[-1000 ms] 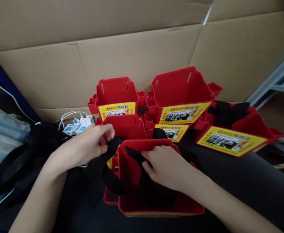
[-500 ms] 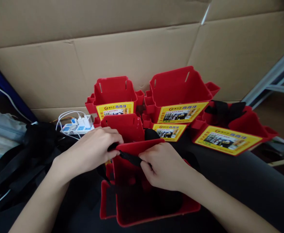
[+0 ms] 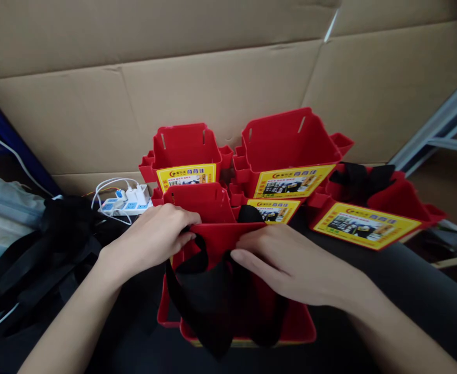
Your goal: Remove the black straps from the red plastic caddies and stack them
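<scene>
The black strap (image 3: pixel 212 332), drawn taut half a second ago between the left hand (image 3: pixel 158 231) and the right hand (image 3: pixel 290 265), has been slackened into loops inside the front red bin (image 3: pixel 220 236) and over its near edge. The right hand has been flattened toward the back wall's right corner. The bin's back edge, slanted then, has been levelled.

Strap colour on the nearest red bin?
The strap is black; best seen in the head view.

Right hand (image 3: pixel 286 262), fingertips out of sight, middle red box (image 3: pixel 200 201), lower part hidden behind near red box (image 3: pixel 218 236), yellow label (image 3: pixel 368 226), fine print illegible, forearms (image 3: pixel 70 306), cut off by bottom edge, cardboard wall (image 3: pixel 212 88), cropped at top.
</scene>
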Tool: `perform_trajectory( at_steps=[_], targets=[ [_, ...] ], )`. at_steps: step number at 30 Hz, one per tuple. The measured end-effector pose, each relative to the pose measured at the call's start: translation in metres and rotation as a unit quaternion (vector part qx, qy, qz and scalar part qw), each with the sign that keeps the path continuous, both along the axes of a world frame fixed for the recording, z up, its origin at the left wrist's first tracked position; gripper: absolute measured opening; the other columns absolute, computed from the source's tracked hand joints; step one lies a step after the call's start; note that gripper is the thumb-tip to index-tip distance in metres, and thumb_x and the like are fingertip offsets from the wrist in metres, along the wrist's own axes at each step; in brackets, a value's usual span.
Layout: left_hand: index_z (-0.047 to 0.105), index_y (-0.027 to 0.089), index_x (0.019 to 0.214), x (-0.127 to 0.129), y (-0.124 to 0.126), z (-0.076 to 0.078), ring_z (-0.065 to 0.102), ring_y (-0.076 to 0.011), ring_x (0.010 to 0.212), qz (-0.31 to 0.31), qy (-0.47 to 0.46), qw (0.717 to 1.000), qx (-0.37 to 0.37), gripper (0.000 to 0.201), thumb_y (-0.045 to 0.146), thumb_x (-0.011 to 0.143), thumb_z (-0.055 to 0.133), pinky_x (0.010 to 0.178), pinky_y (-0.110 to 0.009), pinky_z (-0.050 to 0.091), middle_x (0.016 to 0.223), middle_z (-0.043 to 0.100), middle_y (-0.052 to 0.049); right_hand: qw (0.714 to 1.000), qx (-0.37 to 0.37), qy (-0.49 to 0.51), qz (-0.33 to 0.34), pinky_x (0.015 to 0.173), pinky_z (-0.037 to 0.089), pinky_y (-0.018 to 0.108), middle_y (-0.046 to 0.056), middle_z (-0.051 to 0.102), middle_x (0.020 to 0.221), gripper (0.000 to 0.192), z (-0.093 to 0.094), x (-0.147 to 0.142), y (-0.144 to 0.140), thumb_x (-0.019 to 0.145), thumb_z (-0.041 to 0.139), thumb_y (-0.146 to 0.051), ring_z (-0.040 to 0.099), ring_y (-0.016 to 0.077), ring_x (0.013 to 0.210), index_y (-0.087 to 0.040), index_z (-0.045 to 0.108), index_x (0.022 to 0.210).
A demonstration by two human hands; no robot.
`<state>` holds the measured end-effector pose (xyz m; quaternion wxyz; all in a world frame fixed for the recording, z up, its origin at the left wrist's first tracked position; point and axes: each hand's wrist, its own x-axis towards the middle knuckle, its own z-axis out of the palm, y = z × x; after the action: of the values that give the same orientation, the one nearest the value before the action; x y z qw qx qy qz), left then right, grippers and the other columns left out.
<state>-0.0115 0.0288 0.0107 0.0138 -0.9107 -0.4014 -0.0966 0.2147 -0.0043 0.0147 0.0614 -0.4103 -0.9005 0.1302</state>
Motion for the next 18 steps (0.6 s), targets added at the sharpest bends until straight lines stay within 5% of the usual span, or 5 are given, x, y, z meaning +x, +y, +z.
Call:
perform_trajectory(
  at_steps=[3, 9, 14, 16, 18],
  targets=[
    [0.061, 0.023, 0.089, 0.001, 0.0, 0.0, 0.061, -0.0159, 0.068, 0.001, -0.001, 1.0, -0.007, 0.015, 0.018, 0.08, 0.05, 0.06, -0.026, 0.039, 0.076, 0.066, 0.0, 0.994, 0.063, -0.002, -0.09, 0.055, 0.031, 0.025, 0.005, 0.058, 0.063, 0.06, -0.007, -0.025, -0.006, 0.091, 0.015, -0.054, 0.052, 0.0133, 0.058, -0.016, 0.053, 0.064],
    [0.061, 0.022, 0.088, 0.001, -0.004, -0.001, 0.062, -0.0181, 0.072, 0.005, -0.006, 1.0, 0.007, 0.015, 0.017, 0.081, 0.049, 0.062, -0.027, 0.04, 0.078, 0.066, -0.002, 0.995, 0.069, -0.013, -0.074, 0.053, 0.033, 0.025, 0.008, 0.063, 0.074, 0.038, -0.024, -0.056, 0.009, 0.088, 0.041, -0.046, 0.056, 0.016, 0.062, -0.014, 0.061, 0.085],
    [0.059, 0.022, 0.081, 0.002, -0.007, 0.0, 0.062, -0.0196, 0.075, 0.033, -0.002, 0.999, 0.01, 0.01, 0.017, 0.08, 0.051, 0.063, -0.029, 0.039, 0.078, 0.066, -0.001, 0.996, -0.004, 0.035, 0.087, 0.052, 0.032, 0.019, 0.0, 0.057, 0.061, 0.027, -0.011, -0.035, 0.004, 0.091, 0.041, -0.028, 0.043, 0.0068, 0.05, -0.015, 0.054, 0.072],
    [0.058, 0.022, 0.08, 0.002, -0.006, -0.001, 0.062, -0.0211, 0.077, 0.048, 0.003, 0.999, 0.023, 0.008, 0.018, 0.08, 0.051, 0.062, -0.029, 0.038, 0.08, 0.066, -0.001, 0.978, -0.076, 0.036, 0.192, 0.049, 0.031, 0.017, -0.003, 0.048, 0.051, 0.04, 0.003, -0.017, -0.007, 0.091, 0.039, -0.038, 0.036, 0.0056, 0.045, -0.016, 0.045, 0.058],
    [0.058, 0.023, 0.083, 0.002, -0.005, -0.002, 0.062, -0.0219, 0.08, 0.05, 0.002, 0.998, 0.035, 0.008, 0.02, 0.08, 0.051, 0.062, -0.03, 0.038, 0.083, 0.066, -0.001, 0.974, -0.085, 0.017, 0.209, 0.047, 0.031, 0.017, -0.002, 0.045, 0.047, 0.053, 0.014, -0.002, -0.016, 0.088, 0.034, -0.054, 0.039, 0.0065, 0.045, -0.018, 0.039, 0.05]
  ],
)
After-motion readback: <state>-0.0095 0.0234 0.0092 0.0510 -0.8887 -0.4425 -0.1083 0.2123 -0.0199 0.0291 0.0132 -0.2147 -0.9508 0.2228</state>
